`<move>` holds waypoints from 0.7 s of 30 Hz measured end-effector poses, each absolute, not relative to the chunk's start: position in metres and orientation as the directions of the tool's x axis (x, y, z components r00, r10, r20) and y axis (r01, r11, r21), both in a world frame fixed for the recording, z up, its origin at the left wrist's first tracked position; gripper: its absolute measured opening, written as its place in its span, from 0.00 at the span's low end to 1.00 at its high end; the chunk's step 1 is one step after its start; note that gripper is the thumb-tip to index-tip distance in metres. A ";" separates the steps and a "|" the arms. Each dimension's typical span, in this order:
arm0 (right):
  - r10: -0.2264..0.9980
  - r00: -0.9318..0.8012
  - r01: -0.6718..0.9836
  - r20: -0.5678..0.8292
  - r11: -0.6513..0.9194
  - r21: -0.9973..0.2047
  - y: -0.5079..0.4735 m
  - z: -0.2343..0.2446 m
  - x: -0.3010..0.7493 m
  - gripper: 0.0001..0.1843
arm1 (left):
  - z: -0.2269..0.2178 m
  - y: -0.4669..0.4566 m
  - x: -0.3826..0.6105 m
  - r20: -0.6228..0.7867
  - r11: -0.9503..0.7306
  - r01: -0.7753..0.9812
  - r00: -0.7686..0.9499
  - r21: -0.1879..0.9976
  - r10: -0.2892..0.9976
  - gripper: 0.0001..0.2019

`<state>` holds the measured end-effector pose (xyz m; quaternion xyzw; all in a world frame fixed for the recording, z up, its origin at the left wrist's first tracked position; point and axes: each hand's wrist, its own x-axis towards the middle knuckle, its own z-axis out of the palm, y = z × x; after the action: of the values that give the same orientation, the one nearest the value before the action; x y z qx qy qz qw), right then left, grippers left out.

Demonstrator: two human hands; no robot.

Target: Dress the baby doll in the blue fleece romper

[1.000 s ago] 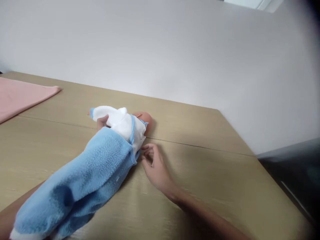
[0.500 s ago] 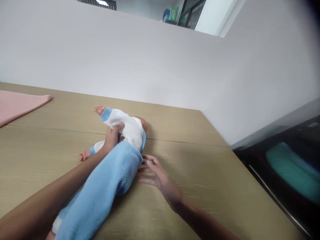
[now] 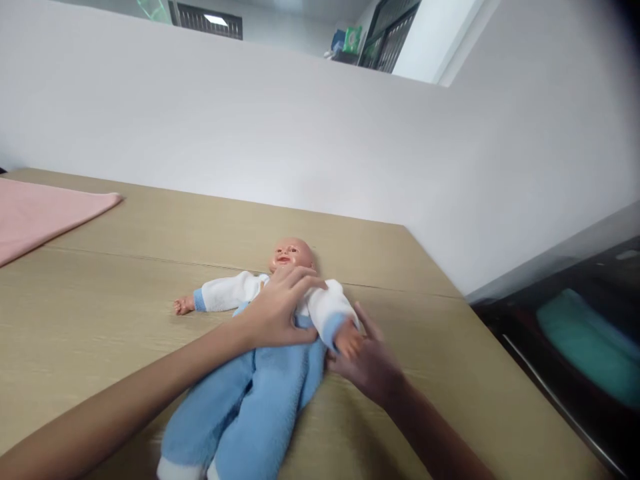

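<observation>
A baby doll (image 3: 280,380) in a white top and fuzzy blue overalls lies face up on the table, its bare head toward the wall. Across its chest lies my left hand (image 3: 287,300), the fingers curved over the shoulder and the thumb lower on the torso, gripping it. My right hand (image 3: 367,363) is at the doll's side, by the overalls, just behind the doll's hand (image 3: 349,340). One of its digits is stretched up and apart; the other fingertips are partly hidden by the doll. The doll's other arm (image 3: 225,293) reaches out to the left.
A pink cloth (image 3: 50,213) lies at the table's far left. The wooden table (image 3: 425,320) meets a white wall (image 3: 225,133) at the back. Beyond the right edge sits a dark object with something teal (image 3: 585,347) on it.
The doll has rolled from its side onto its back, so its face now shows. My left hand has moved right onto its chest. The right hand has shifted right along the doll's side.
</observation>
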<state>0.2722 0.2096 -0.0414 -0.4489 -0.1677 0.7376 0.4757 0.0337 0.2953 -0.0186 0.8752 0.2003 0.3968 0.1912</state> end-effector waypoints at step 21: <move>0.829 0.013 -0.411 -0.559 -0.505 -0.759 0.206 -0.085 0.284 0.21 | -0.070 0.308 -0.094 0.071 -0.242 0.685 0.268 0.687 0.961 0.37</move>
<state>0.2842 0.2063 -0.0854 -0.5440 -0.1921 0.6758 0.4587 -0.0939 0.3080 -0.0700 0.7471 0.5508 0.2506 0.2751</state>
